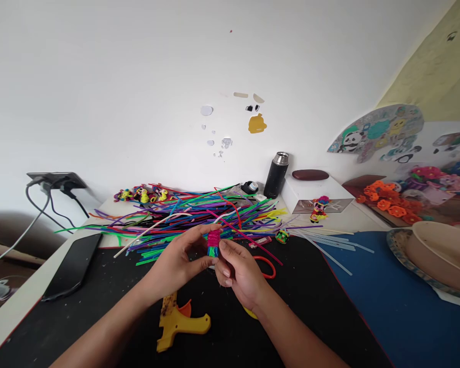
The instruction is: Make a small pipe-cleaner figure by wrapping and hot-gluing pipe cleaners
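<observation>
A small pipe-cleaner figure piece (213,242), magenta above with green and blue below, is held up over the black mat. My left hand (180,259) pinches it from the left, forefinger at its top and thumb near its bottom. From the right, my right hand (239,270) presses its thumb on the piece, with the other fingers curled. Fingers hide part of the piece. Below my left hand a yellow glue gun (186,323) with an orange trigger lies on the mat. Red-handled scissors (267,267) lie partly hidden behind my right hand.
Loose pipe cleaners (157,240) in many colours spread across the back. A phone (72,266) lies at left, below a power strip (57,180). Behind stand a black flask (277,176), a white box (310,191) and a finished figure (319,209). A bowl (440,255) sits at right.
</observation>
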Available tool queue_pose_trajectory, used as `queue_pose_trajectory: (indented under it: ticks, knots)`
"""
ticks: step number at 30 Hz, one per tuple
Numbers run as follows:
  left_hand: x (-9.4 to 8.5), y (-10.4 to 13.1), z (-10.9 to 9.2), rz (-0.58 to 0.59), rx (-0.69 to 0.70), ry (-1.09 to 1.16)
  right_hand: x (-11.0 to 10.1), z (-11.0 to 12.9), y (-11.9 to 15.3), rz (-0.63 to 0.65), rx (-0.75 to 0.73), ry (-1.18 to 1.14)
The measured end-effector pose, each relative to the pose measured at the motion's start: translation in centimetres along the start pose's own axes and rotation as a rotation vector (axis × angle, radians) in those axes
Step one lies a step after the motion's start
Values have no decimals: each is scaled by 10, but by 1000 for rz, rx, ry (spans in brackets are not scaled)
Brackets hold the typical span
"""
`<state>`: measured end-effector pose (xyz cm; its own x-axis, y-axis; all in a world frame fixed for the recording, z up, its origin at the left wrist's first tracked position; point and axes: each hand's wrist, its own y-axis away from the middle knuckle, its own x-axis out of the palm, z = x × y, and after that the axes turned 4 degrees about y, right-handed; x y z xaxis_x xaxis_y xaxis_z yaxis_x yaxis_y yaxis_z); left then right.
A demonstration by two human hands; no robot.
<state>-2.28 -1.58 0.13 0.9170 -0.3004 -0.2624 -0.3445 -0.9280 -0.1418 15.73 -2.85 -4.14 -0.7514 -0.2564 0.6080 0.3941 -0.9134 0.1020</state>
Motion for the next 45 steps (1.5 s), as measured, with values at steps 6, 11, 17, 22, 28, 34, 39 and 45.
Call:
queue_pose_trajectory:
  ticks: [6,11,17,22,28,34,39,45]
  knots:
    - [1,-1,-5,-27,95,-134,0,-2,0,-17,3,0]
    - [2,0,-4,-22,104,-163,1,-2,0,-30,8,6]
    - [3,0,-3,-22,93,-183,1,-4,-1,-32,-10,7]
    - [3,0,-2,-27,72,-185,0,-5,-2,-41,-38,26]
    - [3,1,-1,-32,57,-187,0,-4,-2,-47,-39,21]
    - [5,1,3,-1,34,-163,-2,-7,-3,-57,-36,6]
    - [-1,0,3,148,-69,-13,-1,-5,-4,-81,-36,27]
    - [0,1,6,156,-97,237,-2,-6,-5,-113,-100,66]
